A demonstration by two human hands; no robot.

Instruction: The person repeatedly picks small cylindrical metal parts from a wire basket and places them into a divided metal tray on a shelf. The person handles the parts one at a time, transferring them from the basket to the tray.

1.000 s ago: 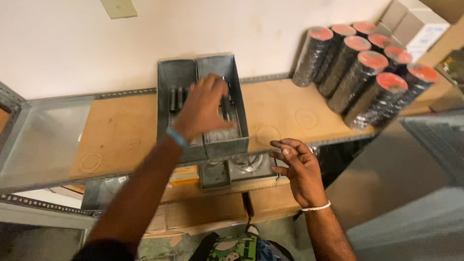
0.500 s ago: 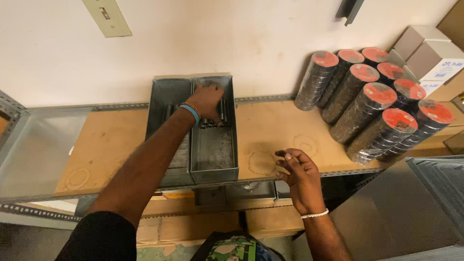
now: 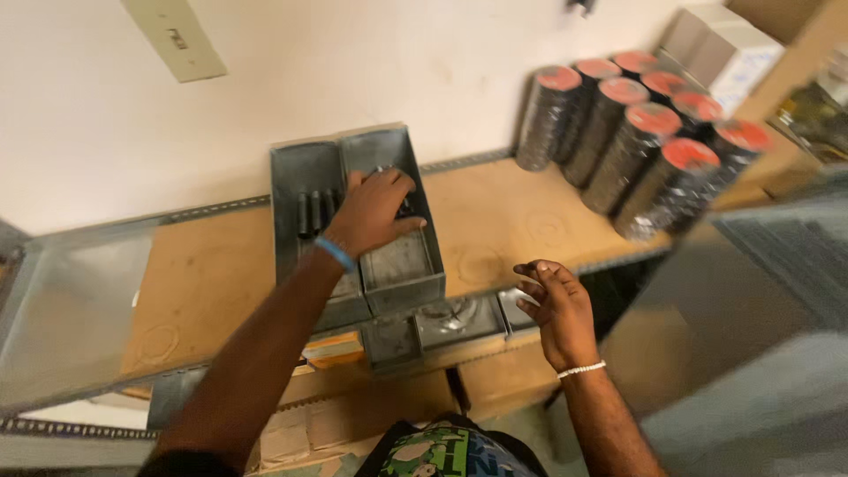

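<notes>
The fingers [image 3: 389, 190] of the left hand [image 3: 371, 212] are curled down into the right compartment of a grey metal bin [image 3: 424, 265], closing over small dark parts at its back end; whether they already pinch one I cannot tell, since the knuckles hide the tips. The right hand [image 3: 556, 309] hovers off the front edge of the shelf [image 3: 221, 265], holding nothing, its fingers loosely bent and a little spread.

The bin stands near the middle of the shelf, reaching from the back wall almost to the front edge. It is a folded sheet-metal box, dull grey, split lengthwise by a divider. In the left compartment lie a few short dark cylinders [image 3: 314, 212], side by side near the back.

The bin looks stiff and fairly heavy for its kind, with thin hard rims that would bite the skin, so its front wall or both long sides seem the best places to hold it. The small parts look hard, smooth and light, probably best pinched around the middle, one or two at a time.

Rolls of dark discs with red labels [image 3: 636, 141] lean at the right back corner of the shelf.
</notes>
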